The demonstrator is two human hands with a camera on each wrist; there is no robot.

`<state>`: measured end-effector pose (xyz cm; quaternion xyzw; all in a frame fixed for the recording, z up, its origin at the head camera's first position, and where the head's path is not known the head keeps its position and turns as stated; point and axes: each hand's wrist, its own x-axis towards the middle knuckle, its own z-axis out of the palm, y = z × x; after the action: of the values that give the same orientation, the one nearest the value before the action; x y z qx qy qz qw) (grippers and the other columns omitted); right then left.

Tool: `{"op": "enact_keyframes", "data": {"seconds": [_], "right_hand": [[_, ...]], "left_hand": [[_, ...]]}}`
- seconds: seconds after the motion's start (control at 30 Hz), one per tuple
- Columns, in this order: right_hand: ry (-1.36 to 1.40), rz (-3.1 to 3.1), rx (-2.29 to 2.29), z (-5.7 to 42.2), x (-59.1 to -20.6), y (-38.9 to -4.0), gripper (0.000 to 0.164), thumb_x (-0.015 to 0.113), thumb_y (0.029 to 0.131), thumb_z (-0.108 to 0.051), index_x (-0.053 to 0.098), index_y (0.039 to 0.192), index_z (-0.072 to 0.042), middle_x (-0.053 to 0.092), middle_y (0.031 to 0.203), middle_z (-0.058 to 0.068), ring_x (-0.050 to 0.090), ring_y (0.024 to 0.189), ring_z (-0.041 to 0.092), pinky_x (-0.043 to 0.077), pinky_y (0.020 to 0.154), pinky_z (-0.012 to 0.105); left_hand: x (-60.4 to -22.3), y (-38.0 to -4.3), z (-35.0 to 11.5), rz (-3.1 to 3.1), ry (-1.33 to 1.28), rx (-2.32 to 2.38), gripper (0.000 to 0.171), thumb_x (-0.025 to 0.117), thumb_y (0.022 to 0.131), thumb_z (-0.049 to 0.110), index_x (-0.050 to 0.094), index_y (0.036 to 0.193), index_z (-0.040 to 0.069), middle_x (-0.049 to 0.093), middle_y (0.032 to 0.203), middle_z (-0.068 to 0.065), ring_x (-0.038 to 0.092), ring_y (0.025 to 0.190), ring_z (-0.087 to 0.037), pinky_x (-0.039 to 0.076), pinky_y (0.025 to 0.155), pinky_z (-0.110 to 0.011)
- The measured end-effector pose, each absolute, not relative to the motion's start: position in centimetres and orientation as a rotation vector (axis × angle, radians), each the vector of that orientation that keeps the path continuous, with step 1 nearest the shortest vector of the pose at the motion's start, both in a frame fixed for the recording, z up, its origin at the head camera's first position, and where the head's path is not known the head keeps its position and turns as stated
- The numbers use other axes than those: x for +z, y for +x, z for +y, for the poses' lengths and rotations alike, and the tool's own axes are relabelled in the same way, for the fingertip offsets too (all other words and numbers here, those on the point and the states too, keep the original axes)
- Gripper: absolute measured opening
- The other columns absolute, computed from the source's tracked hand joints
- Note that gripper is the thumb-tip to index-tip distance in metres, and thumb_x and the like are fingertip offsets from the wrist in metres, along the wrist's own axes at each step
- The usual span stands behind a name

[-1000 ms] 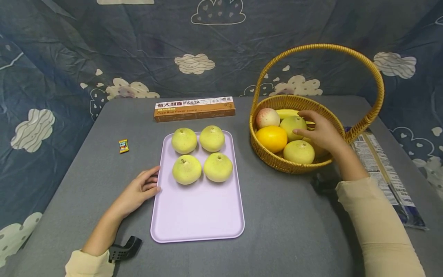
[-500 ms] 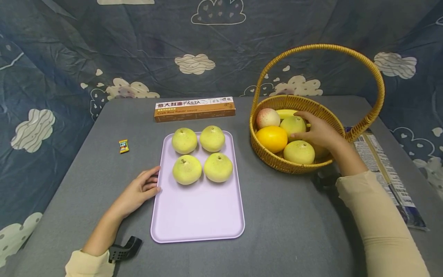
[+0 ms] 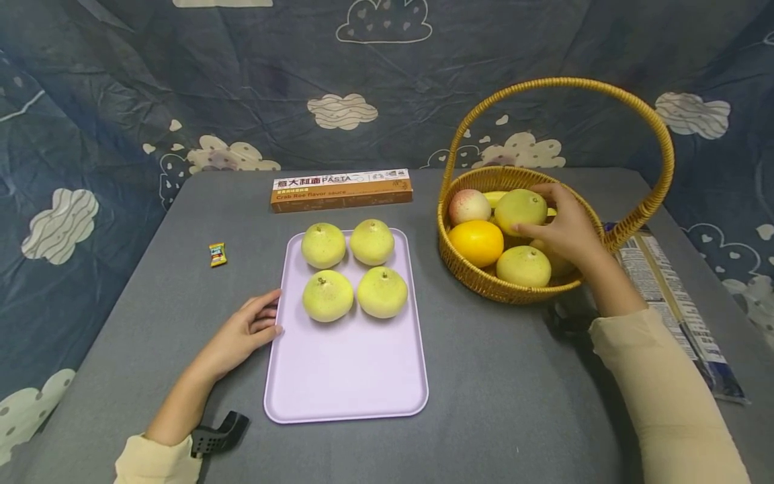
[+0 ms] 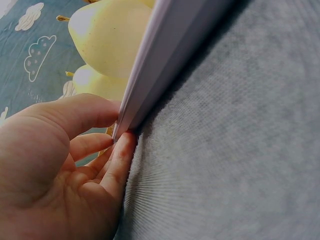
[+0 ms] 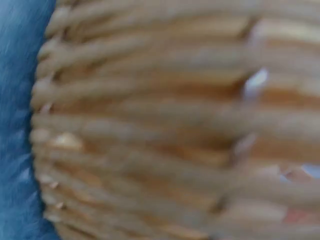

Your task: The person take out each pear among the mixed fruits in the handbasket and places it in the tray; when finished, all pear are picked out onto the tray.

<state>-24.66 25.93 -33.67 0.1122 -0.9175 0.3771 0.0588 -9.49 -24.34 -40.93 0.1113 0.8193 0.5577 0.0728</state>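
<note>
My right hand [image 3: 565, 225] grips a pale yellow-green pear [image 3: 521, 211] inside the wicker basket [image 3: 468, 281], thumb on its near side and fingers on its far side. Another pear [image 3: 523, 266] lies just in front, with a further one partly hidden under the hand. My left hand [image 3: 244, 333] rests at the left edge of the lilac tray [image 3: 345, 376]; in the left wrist view its thumb and fingers [image 4: 95, 112] touch the rim. Several pears, one being this pear [image 3: 382, 292], stand on the tray's far half. The right wrist view shows only blurred wicker.
A peach [image 3: 469, 206], an orange-yellow fruit [image 3: 476, 243] and a banana [image 3: 494, 197] share the basket, whose tall handle [image 3: 562, 82] arches above. Behind the tray lies a pasta box [image 3: 341, 191]. A small yellow packet [image 3: 218, 255] is left; a flat plastic bag [image 3: 671, 302] lies right.
My right hand closed round the pear and raised it slightly toward me and to the right, within the basket. My left hand and the tray stayed in place.
</note>
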Motion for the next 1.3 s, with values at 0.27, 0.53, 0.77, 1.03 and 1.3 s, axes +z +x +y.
{"op": "enact_keyframes", "data": {"seconds": [0.27,0.53,0.77,1.03,1.3], "right_hand": [[0.396,-2.622,1.19,23.7,-31.1,-22.0,0.068,0.077,0.07,-0.017,0.041,0.127,-0.006,0.04,0.119,0.008,0.039,0.102,0.018,0.04,0.081,0.027],[0.731,-2.485,1.228,19.3,-29.6,-18.1,0.069,0.081,0.06,-0.002,0.048,0.12,-0.003,0.046,0.114,0.003,0.043,0.097,0.012,0.042,0.073,0.019],[1.008,-2.527,1.266,15.6,-30.0,-14.7,0.071,0.083,0.061,-0.012,0.048,0.122,-0.008,0.047,0.116,0.001,0.044,0.096,0.012,0.045,0.075,0.021],[1.238,-2.57,1.355,11.6,-32.2,-11.7,0.066,0.08,0.065,-0.022,0.049,0.123,-0.013,0.048,0.117,-0.004,0.046,0.103,0.013,0.045,0.085,0.03],[1.405,-2.566,1.451,7.7,-34.7,-9.3,0.067,0.079,0.067,-0.024,0.047,0.126,-0.013,0.045,0.124,-0.003,0.041,0.114,0.013,0.037,0.097,0.034]], "left_hand": [[-40.9,-9.5,-24.3,2.466,0.327,1.666,0.059,0.057,0.081,-0.01,0.03,0.134,-0.009,0.036,0.122,-0.025,0.045,0.102,-0.02,0.043,0.084,-0.013],[-40.9,-9.5,-24.3,2.452,0.324,1.684,0.06,0.057,0.081,-0.01,0.03,0.134,-0.009,0.036,0.121,-0.025,0.045,0.1,-0.015,0.043,0.084,-0.013],[-40.9,-9.5,-24.3,2.436,0.307,1.684,0.06,0.057,0.082,-0.009,0.03,0.135,-0.008,0.036,0.122,-0.025,0.044,0.102,-0.019,0.042,0.084,-0.013],[-40.8,-9.5,-24.3,2.444,0.316,1.669,0.06,0.058,0.082,-0.007,0.029,0.135,-0.008,0.035,0.122,-0.025,0.044,0.103,-0.023,0.043,0.084,-0.013],[-40.8,-9.5,-24.3,2.445,0.319,1.672,0.06,0.057,0.082,-0.007,0.029,0.135,-0.009,0.035,0.122,-0.025,0.044,0.103,-0.021,0.042,0.085,-0.013]]}}
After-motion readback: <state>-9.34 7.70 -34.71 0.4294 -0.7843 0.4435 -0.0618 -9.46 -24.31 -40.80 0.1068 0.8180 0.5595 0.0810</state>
